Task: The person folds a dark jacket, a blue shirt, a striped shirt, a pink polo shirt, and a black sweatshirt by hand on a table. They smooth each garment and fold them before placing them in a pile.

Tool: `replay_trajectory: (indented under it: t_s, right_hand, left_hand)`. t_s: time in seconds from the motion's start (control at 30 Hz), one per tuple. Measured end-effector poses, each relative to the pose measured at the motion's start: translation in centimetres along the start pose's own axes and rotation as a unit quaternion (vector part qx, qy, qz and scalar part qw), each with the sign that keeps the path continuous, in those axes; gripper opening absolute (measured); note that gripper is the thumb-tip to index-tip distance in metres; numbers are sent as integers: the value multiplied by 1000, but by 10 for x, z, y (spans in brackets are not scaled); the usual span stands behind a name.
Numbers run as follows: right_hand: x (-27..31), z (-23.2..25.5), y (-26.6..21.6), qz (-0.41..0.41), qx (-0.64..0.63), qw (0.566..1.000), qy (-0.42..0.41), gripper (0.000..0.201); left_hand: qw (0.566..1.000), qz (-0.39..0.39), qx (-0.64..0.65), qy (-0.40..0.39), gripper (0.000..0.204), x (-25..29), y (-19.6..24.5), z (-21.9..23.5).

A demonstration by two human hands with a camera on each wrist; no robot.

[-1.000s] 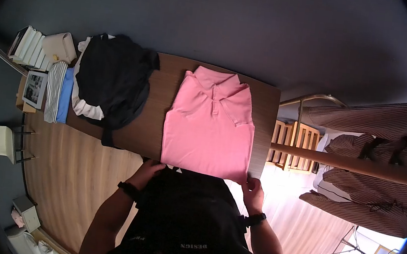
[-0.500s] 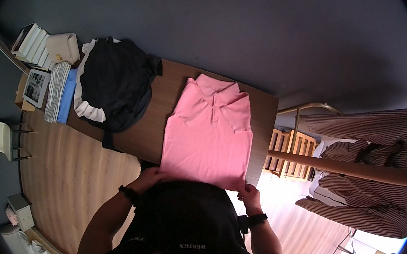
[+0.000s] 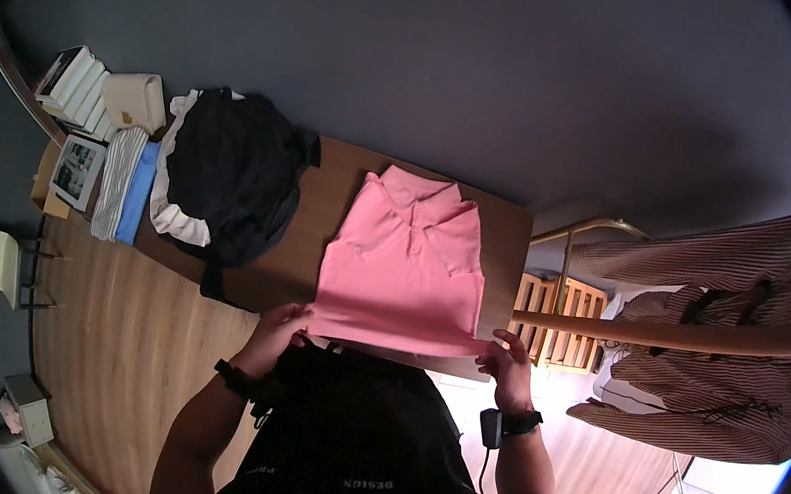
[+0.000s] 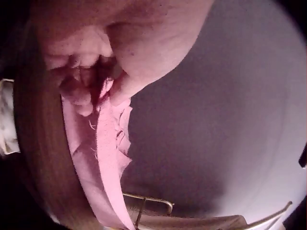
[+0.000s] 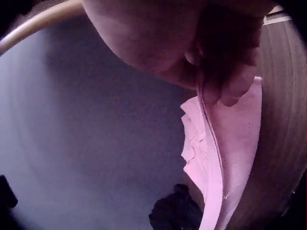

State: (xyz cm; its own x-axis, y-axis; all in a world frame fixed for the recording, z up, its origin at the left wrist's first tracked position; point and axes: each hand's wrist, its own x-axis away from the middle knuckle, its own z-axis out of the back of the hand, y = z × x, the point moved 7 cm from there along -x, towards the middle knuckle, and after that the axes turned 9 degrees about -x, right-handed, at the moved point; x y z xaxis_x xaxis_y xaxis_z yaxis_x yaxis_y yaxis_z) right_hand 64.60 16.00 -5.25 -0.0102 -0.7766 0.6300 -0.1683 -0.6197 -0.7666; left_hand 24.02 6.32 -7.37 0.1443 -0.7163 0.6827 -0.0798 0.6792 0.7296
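Observation:
A pink polo shirt (image 3: 403,267) lies on the brown table (image 3: 313,199), its collar toward the wall and its sleeves folded in over the front. The left hand (image 3: 276,333) pinches one corner of the hem between thumb and fingers; the right hand (image 3: 509,367) pinches the opposite corner. Between them the hem is raised and stretched taut. In the left wrist view the hem edge (image 4: 108,158) runs down from the thumb and fingers. The right wrist view has the raised hem (image 5: 213,177) hanging from the pinching fingers, above the lower layer.
Left of the shirt lies a heap of black clothing (image 3: 237,180), next to folded striped and blue cloths (image 3: 134,188). Books (image 3: 77,84), a cream bag (image 3: 136,100) and a framed picture (image 3: 78,172) stand at the far left. Striped garments (image 3: 729,314) hang on a rack at right.
The hands have lifted the shirt's hem off the table edge and moved it up and slightly away from the body. The head view has shifted a little.

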Motion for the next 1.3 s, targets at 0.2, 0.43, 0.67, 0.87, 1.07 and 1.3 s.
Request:
replay_trajectory:
  t_s: [0.2, 0.43, 0.67, 0.87, 1.07, 1.3]
  right_hand:
    - [-20, -23, -43, 32, -27, 999, -30, 22]
    - [-95, -43, -97, 62, -52, 996, -39, 16]
    - [-131, -76, -133, 69, -95, 992, -37, 22]
    - [-166, -21, -30, 189, 375, 906, 52, 43]
    - [-119, -39, -15, 143, 261, 949, 101, 46]
    - [-146, -41, 16, 6, 84, 995, 61, 19]
  left_hand:
    - [996, -59, 53, -34, 20, -20, 34, 2]
    - [986, -33, 158, -35, 16, -86, 84, 8]
    - [983, -94, 153, 37, 62, -123, 146, 13]
    - [925, -175, -250, 225, 56, -137, 57, 27]
    - [933, -150, -204, 256, 36, -151, 8, 14]
    - [984, -51, -22, 170, 26, -169, -8, 10]
